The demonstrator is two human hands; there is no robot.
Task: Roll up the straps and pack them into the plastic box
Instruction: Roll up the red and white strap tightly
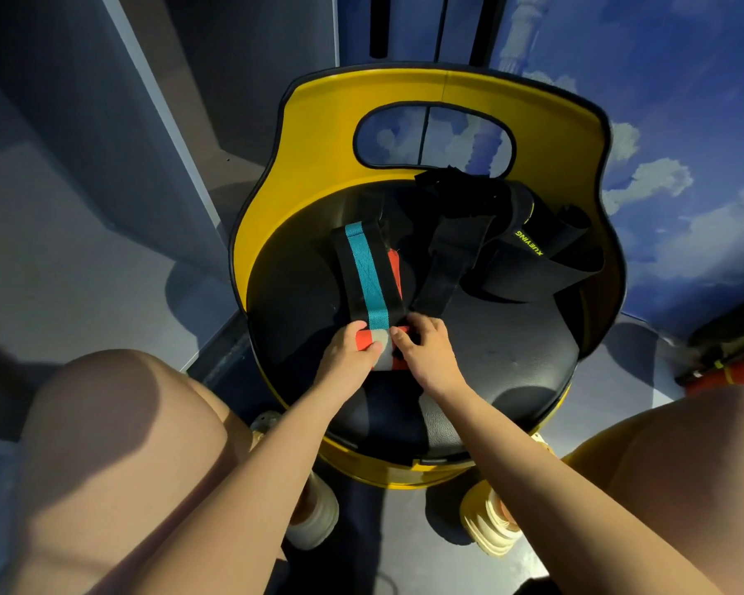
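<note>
Rolling the near end of a teal-striped strap (368, 279) on a black chair seat (512, 358), the left hand (346, 352) and right hand (426, 350) pinch the small roll (381, 345) between their fingers (372, 347), the loose length stretching away beyond them; next probably comes winding onward, keeping it tight.

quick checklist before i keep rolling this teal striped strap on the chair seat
1. Both hands on the roll: left hand and right hand pinch its ends. Ok.
2. Roll kept tight: looks compact under the grip. Ok.
3. Unrolled teal striped strap lying flat and straight on the seat: ok.
4. Path clear: a black strap lies right beside it, near the right hand. Not ok.
5. Plastic box within reach: not in view. Cannot tell.
</note>
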